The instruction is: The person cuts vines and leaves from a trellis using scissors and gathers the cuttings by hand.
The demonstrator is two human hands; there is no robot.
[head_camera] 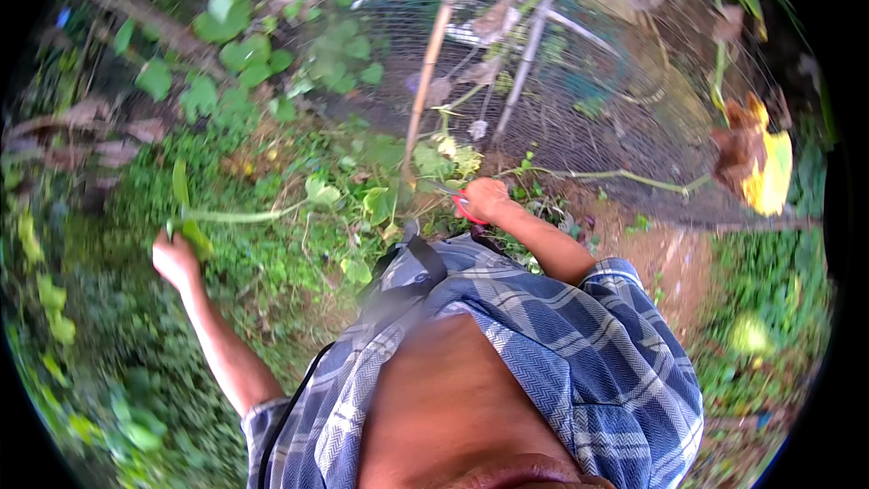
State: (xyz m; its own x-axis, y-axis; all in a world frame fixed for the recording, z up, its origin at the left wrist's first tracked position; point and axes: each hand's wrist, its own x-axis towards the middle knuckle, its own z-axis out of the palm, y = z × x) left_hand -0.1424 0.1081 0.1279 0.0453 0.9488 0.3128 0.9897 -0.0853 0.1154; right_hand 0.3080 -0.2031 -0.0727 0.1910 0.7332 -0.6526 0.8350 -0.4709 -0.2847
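My left hand (175, 259), stretched out to the far left, is closed on the end of a green vine stem (237, 216) with a few leaves by the fingers. The stem runs right towards a pale green leaf (322, 191). Near the middle, my right hand (483, 200) grips red-handled scissors (468, 209), whose blades point left towards the foot of a bamboo pole (429, 68). Whether the blades are apart is too blurred to tell. Lobed leaves (434, 159) hang just above the blades.
Netting (577, 142) spans the ground ahead, with a second grey pole (529, 54) leaning there. A thin vine (624, 175) runs right to a yellow and brown withered leaf (767, 156). Low green plants (136, 326) cover the ground at left; bare soil (669, 272) shows at right.
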